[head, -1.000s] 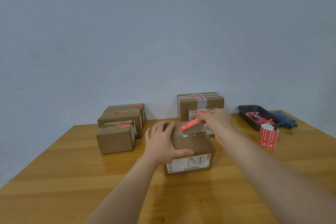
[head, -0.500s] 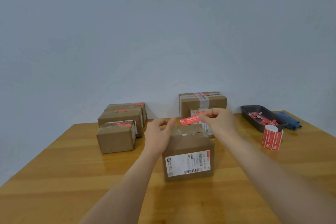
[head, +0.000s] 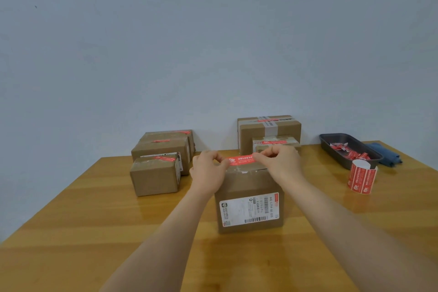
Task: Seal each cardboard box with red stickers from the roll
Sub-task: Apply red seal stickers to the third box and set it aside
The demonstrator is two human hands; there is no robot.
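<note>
Pinching a red sticker [head: 240,159] at each end — left hand [head: 208,173] and right hand [head: 279,163] both curled on it — I hold it stretched just above the top of the box [head: 248,199] before me. Six boxes stand on the table [head: 71,232]: three at left, two behind, this one with a white label. One roll [head: 362,176] stands right, near one tray [head: 331,147].

The white shipping label [head: 250,210] on the front cardboard box [head: 248,187] carries a barcode. Beside it runs a number, seemingly "642 L714 00 015". Print on the red sticker [head: 240,160] is too small to read.
</note>
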